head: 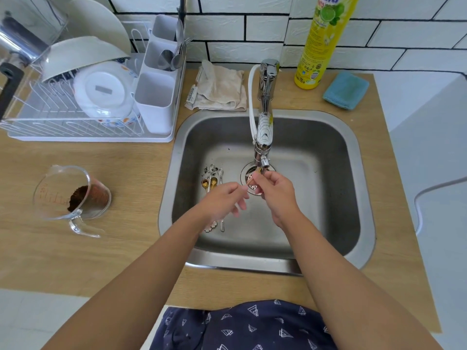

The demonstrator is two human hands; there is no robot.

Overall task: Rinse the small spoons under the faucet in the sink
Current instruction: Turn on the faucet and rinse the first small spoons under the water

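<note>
Head view, looking straight down into the steel sink [328, 152] — both hands are out over the basin, right under the faucet [265, 122]. The left hand [222, 200] pinches the thin handle of a small spoon [250, 182] between thumb and fingertips, the other fingers curled loosely. The right hand [276, 190] closes its fingertips on the bowl end of that same spoon, just below the nozzle and above the drain [252, 192]. Whether water is running, I cannot tell.

More small spoons [212, 181] lie on the sink floor to the left of the drain, bowls pointing toward the back wall, dark specks around them; their handles pass under the left hand and come out near the front of the basin.

On the wooden counter [126, 248] to the left sits a glass measuring cup [73, 195] with brown powder in it. Behind it, a white dish rack [83, 97] holds bowls and cutlery. A folded cloth [219, 88], a yellow bottle [323, 39] and a blue sponge [346, 89] line the back edge.
</note>
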